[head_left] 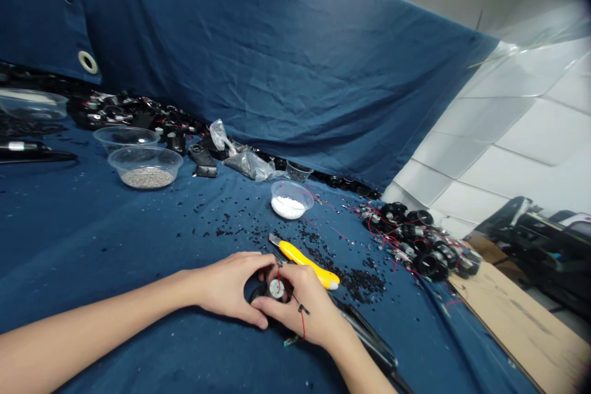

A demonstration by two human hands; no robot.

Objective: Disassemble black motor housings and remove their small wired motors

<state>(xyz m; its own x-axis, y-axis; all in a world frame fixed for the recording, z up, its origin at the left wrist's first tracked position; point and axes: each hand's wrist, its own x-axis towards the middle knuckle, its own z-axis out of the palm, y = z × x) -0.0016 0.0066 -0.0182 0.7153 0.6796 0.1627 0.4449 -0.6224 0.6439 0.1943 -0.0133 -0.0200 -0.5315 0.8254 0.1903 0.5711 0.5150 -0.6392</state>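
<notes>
Okay, on my feed, far left on the blue cloth (pixel 92 246), I see a clear bowl of grey grit (pixel 145 167), and further along, a small tub of white granules (pixel 289 199). Reaching in from the left, the left hand (pixel 228 283) is curled nearly closed around a small motor (pixel 276 289), whose silver end shows between both hands. The right hand (pixel 300 301) is closed over the motor from the other side, gripping it too. Red wires (pixel 302 326) run from there down to a little green board (pixel 290 341). A yellow utility knife (pixel 305 263) lies just beyond the fingers. Further right come scattered black bits (pixel 357 283), a heap of wired black parts (pixel 415 246), and a cardboard sheet (pixel 517 326).
</notes>
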